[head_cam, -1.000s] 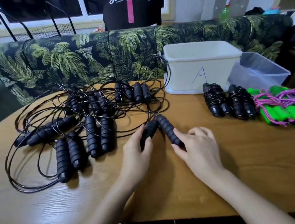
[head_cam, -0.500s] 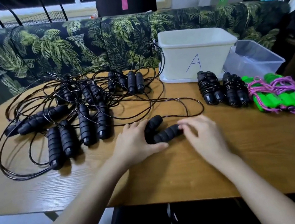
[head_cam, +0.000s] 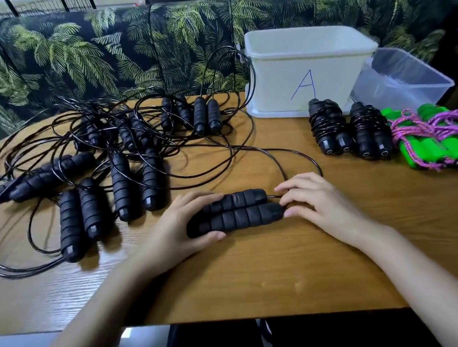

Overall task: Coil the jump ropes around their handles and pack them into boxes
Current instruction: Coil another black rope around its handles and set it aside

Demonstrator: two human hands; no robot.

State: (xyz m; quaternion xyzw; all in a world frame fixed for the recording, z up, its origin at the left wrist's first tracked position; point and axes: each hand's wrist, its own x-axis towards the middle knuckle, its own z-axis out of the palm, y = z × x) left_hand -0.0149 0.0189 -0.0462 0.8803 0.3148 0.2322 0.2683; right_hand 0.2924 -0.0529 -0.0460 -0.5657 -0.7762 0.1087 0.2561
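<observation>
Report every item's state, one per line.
Handle pair: side by side, uncoiled, gripped by left hand.
Right hand: fingers touch its cord end.
Loose black ropes: tangled, uncoiled.
Coiled black ropes: two, wrapped, unboxed.
Green ropes: wrapped, unboxed.
White box: lidless.
Clear box: lidless, looks empty.

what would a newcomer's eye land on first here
Probably the sprawling tangle of black jump ropes across the left half of the table. Then the bright green-handled ropes with pink cord at far right, beside two coiled black ropes before the white box marked A. Centre front, the left hand grips a pair of black handles while the right hand touches their cord ends.
</observation>
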